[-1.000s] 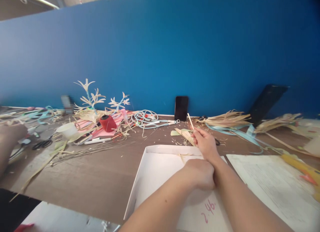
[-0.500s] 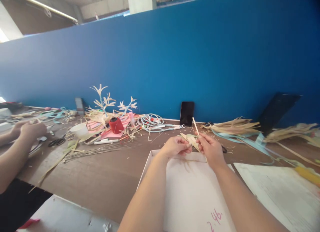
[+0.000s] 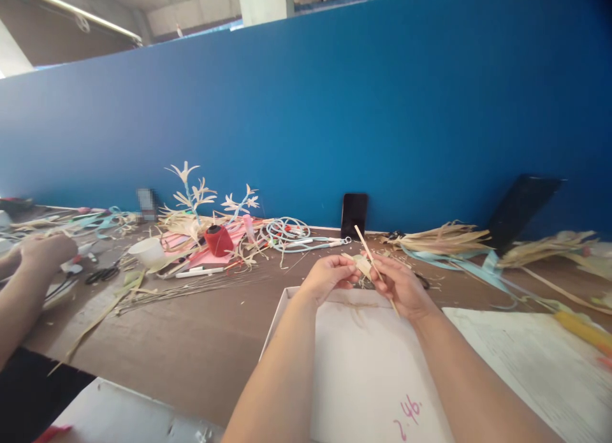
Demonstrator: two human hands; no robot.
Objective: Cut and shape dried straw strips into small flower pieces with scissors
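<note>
My left hand [image 3: 332, 278] is closed, thumb against fingertips, on a pale dried-leaf piece [image 3: 362, 265] that spans the gap between both hands. My right hand [image 3: 402, 287] pinches a thin cream stick [image 3: 363, 241], which slants up to the left past the leaf piece; its lower end shows below the fingers. Fingers partly hide where leaf and stick meet. Both hands are over the far edge of a shallow white box [image 3: 368, 366] with pink handwriting on its surface.
Phones [image 3: 354, 215] lean on the blue partition [image 3: 335, 111]. Dried leaf bundles [image 3: 442, 240] lie at right, beside a printed sheet [image 3: 521, 360]. At left are a red thread spool [image 3: 218, 240], leaf flowers [image 3: 191, 191], a white cup [image 3: 146, 252], thin wires and a co-worker's hands [image 3: 45, 252].
The stick in my right hand now slants more to the left, with more of its length showing. The leaf piece shows more broadly between my hands. The view has shifted slightly.
</note>
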